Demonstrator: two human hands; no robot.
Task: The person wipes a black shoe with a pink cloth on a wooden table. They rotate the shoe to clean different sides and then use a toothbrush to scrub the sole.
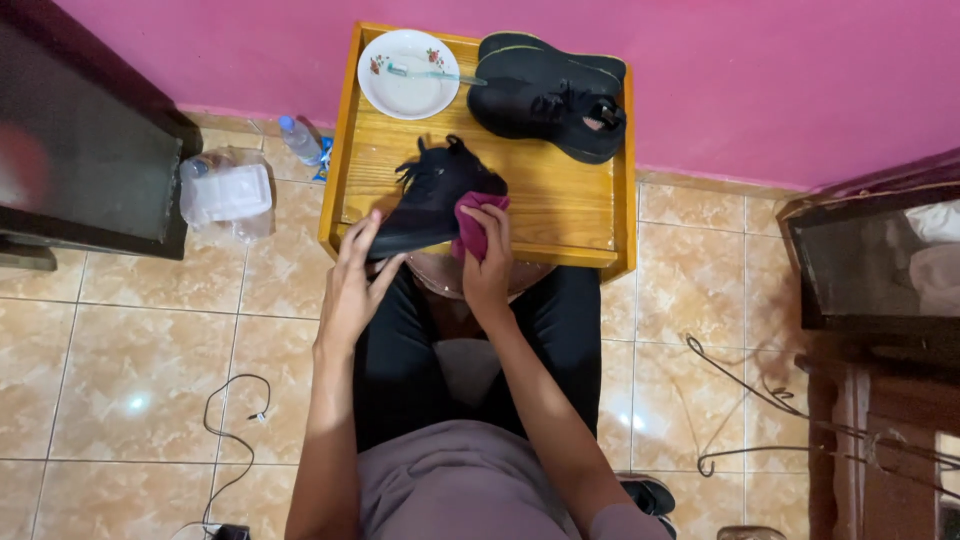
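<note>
The black shoe (432, 200) lies at the front edge of the small wooden table (590, 215), with its toe sticking out over the edge toward the person's lap. The left hand (352, 290) grips the toe end of the shoe. The right hand (487, 265) is closed around a dark pink cloth (474, 226) and presses it against the side of the shoe.

The shoe could slip off the edge and drop onto the legs or the floor, I think, because so much of it hangs over and the cloth pushes on it. The loose laces could also catch under the cloth.

Farther back on the table sits a white bowl (408, 90). A toothbrush (432, 72) lies across it; I cannot tell if there is water inside. A hard bump to the table might tip it. Beside the bowl rests the other black shoe (548, 95), on its side. On the floor to the left stand a plastic bottle (299, 138) and a clear plastic tub (226, 193) with something white in it.
</note>
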